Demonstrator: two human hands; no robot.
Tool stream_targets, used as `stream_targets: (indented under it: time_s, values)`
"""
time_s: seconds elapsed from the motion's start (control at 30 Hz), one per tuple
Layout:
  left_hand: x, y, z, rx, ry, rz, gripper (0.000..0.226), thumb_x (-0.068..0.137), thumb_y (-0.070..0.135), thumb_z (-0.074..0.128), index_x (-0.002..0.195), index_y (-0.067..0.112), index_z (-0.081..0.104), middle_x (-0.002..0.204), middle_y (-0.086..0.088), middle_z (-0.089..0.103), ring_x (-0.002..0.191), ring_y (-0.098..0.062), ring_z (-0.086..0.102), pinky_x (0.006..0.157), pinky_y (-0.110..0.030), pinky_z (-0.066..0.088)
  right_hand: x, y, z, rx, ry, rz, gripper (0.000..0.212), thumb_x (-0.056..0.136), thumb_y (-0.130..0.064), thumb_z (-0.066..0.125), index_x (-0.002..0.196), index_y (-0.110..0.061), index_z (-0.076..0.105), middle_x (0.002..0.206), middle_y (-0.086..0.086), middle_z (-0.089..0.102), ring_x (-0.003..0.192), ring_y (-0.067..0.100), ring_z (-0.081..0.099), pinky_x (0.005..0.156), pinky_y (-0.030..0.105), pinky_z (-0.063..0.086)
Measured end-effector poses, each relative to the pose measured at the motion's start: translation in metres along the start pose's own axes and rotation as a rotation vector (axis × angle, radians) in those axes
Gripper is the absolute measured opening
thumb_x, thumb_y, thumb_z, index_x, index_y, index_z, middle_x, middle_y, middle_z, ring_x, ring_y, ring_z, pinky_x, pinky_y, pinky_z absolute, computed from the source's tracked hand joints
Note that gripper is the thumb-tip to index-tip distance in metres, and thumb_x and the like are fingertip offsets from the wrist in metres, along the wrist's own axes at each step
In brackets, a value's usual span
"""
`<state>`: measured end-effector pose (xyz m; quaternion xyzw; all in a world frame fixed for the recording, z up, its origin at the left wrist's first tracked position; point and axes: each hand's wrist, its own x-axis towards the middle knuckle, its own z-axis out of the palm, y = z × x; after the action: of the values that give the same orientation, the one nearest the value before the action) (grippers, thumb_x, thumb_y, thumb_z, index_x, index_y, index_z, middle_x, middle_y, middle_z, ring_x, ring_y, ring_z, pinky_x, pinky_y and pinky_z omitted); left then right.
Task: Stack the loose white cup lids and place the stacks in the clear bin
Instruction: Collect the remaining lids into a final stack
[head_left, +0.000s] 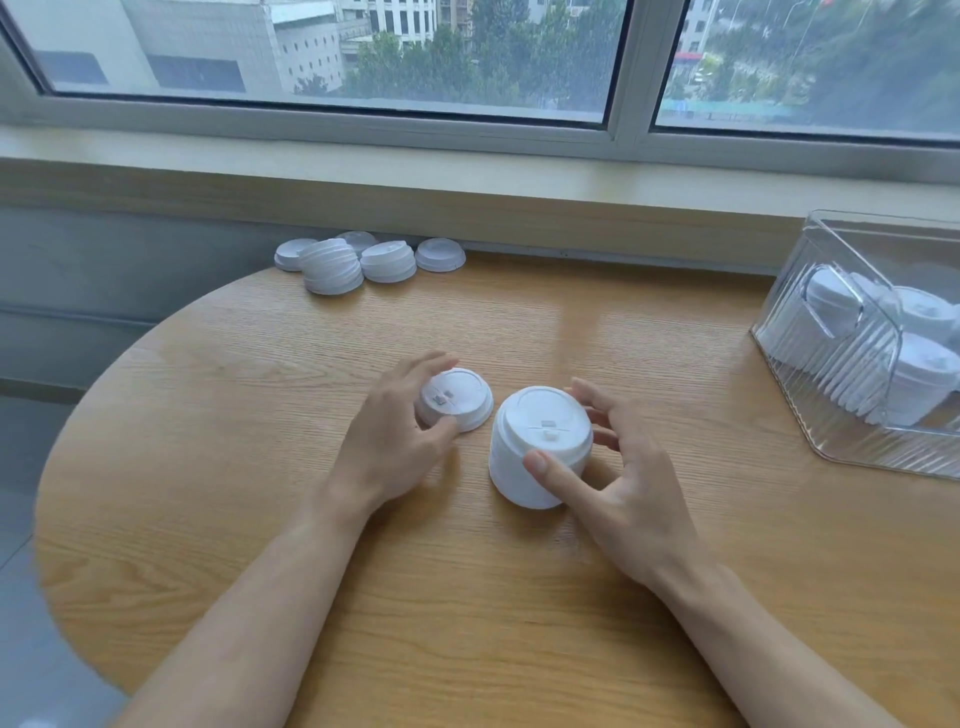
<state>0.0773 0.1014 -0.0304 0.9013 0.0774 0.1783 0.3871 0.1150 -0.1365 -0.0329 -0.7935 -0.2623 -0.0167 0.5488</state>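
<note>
Lid (457, 400) under left hand (397, 431), stack (537, 447) against right hand (618, 467).
</note>
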Motion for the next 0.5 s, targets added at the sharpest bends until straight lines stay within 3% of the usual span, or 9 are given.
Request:
stream_targets:
  time_s: [0.1, 0.27, 0.4, 0.5]
  values:
    - [0.004, -0.003, 0.001, 0.070, -0.086, -0.018, 0.071, 0.088, 0.017, 0.069, 0.155, 0.025, 0.047, 0.160, 0.008, 0.044, 0.148, -0.010, 0.036, 0.124, -0.041, 0.030, 0.000, -0.001, 0.000, -0.003, -0.001, -0.008, 0.075, 0.070, -0.072, 0.075, 0.135, -0.040, 0.054, 0.133, -0.023, 0.061, 0.123, -0.006, 0.056, 0.096, 0.005, 0.040]
    - [0.006, -0.006, 0.005, 0.093, -0.042, -0.029, 0.076, 0.086, 0.029, 0.079, 0.155, 0.023, 0.046, 0.148, 0.005, 0.057, 0.137, -0.013, 0.050, 0.117, -0.035, 0.038, 0.001, -0.001, 0.001, -0.018, 0.012, -0.033, 0.073, 0.071, -0.066, 0.078, 0.134, -0.033, 0.060, 0.131, -0.024, 0.061, 0.122, -0.001, 0.059, 0.097, 0.007, 0.041]
    - [0.002, 0.000, 0.002, -0.173, 0.124, -0.102, 0.072, 0.077, 0.040, 0.091, 0.140, 0.022, 0.061, 0.128, 0.013, 0.067, 0.117, -0.001, 0.062, 0.105, -0.030, 0.051, 0.002, 0.001, 0.001, -0.025, 0.020, -0.045, 0.074, 0.072, -0.064, 0.079, 0.135, -0.030, 0.061, 0.131, -0.022, 0.062, 0.121, 0.000, 0.060, 0.095, 0.007, 0.041]
    - [-0.003, 0.016, 0.001, -0.331, 0.187, -0.063, 0.071, 0.071, 0.053, 0.088, 0.132, 0.024, 0.065, 0.121, 0.016, 0.070, 0.113, 0.002, 0.065, 0.098, -0.021, 0.053, 0.001, 0.003, 0.002, -0.029, 0.022, -0.037, 0.077, 0.072, -0.067, 0.079, 0.137, -0.032, 0.059, 0.131, -0.022, 0.062, 0.121, -0.001, 0.059, 0.095, 0.007, 0.041]
